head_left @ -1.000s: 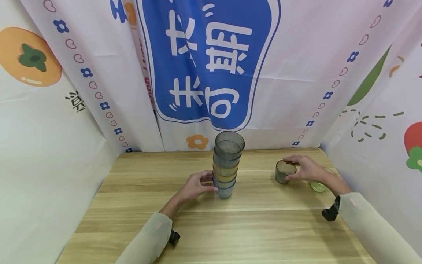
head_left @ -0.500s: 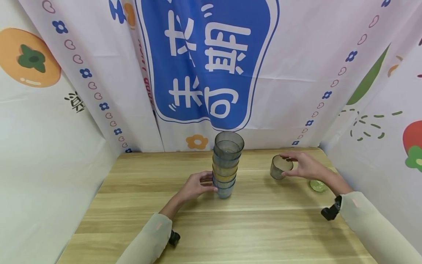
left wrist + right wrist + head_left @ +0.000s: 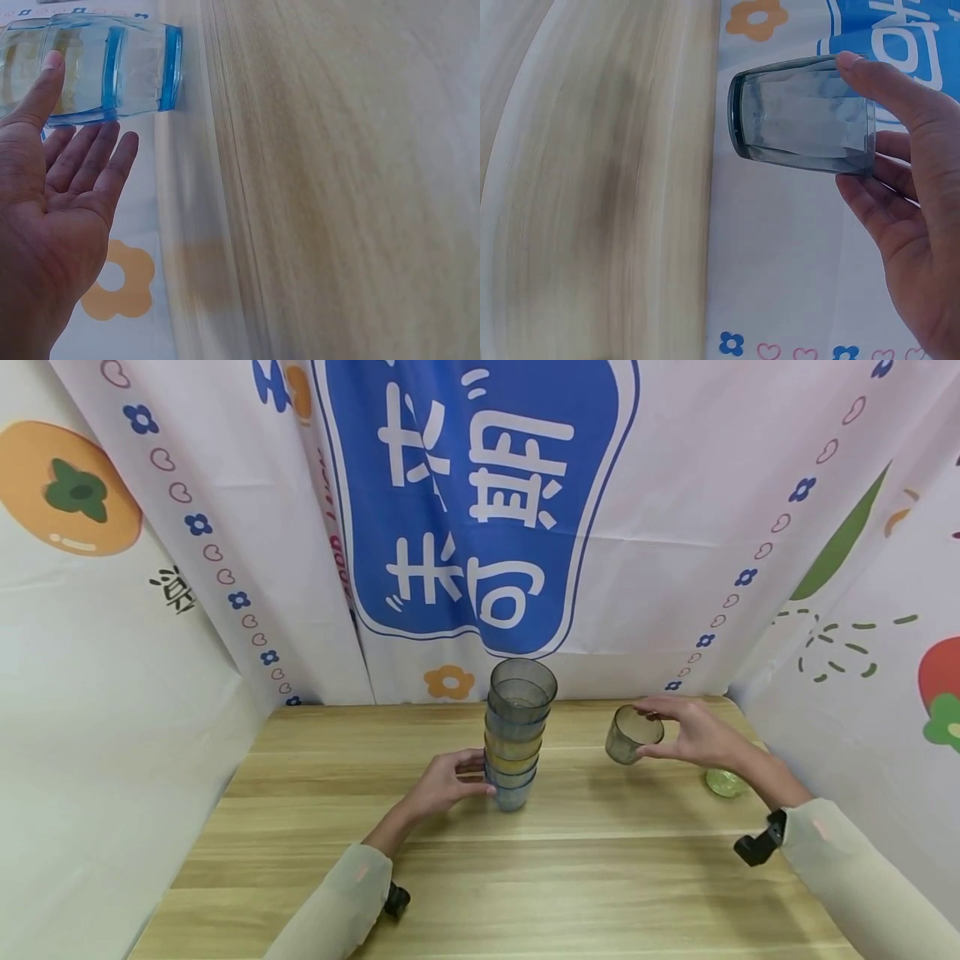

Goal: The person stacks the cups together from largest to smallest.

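In the head view a tall stack of nested clear cups (image 3: pixel 513 735) stands upright on the table, smoky grey at the top, with yellow and blue ones below. My left hand (image 3: pixel 447 782) is at the stack's lower left side, thumb in front and fingers loosely extended, seeming to touch it lightly. The left wrist view has the blue lower cups (image 3: pixel 112 67) beside the thumb. To the right, my right hand (image 3: pixel 693 737) pinches a smoky grey cup (image 3: pixel 624 737) near its rim, thumb and fingers on opposite sides. That cup is raised off the table, slightly tilted.
A light green cup or glass (image 3: pixel 723 782) sits on the table near the right edge, partly hidden by the right forearm. A printed cloth (image 3: pixel 615 610) hangs behind the wooden table (image 3: pixel 525 885), with more cloth along both sides.
My right hand has lifted the smoky grey cup off the table and carried it slightly left, towards the stack. The left hand and the stack have stayed put.
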Available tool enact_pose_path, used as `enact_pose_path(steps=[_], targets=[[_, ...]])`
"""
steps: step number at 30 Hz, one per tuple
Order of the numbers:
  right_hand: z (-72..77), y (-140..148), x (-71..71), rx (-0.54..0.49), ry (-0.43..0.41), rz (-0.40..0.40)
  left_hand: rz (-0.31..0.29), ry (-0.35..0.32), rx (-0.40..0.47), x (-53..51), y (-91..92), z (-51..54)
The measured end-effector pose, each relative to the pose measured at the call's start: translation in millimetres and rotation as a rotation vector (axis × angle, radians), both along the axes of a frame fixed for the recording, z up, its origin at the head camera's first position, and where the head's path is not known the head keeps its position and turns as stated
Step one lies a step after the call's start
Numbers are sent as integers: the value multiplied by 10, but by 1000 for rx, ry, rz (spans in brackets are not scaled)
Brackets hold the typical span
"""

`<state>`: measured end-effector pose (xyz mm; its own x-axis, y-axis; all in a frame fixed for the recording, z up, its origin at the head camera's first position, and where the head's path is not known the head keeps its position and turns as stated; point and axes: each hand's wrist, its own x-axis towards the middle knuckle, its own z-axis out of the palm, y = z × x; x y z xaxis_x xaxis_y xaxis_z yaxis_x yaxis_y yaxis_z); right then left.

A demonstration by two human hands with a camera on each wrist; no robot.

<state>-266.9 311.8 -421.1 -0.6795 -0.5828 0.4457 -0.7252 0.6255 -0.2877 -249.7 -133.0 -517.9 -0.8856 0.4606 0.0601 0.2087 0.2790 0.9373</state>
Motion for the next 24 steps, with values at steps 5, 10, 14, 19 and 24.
enact_pose_path(steps=[5,10,14,19,24], targets=[[90,-89,66,-11,34,21,-1,5,7,-4,4,-13],[200,-182,110,-37,80,60,9,3,4,-2,3,-23],[282,-238,137,-59,122,84,8,-3,-1,-14,4,-28],[399,-293,147,-87,161,134,11,-5,-15,-31,0,-14],[515,-335,165,-94,176,158,3,6,-25,-43,6,8]])
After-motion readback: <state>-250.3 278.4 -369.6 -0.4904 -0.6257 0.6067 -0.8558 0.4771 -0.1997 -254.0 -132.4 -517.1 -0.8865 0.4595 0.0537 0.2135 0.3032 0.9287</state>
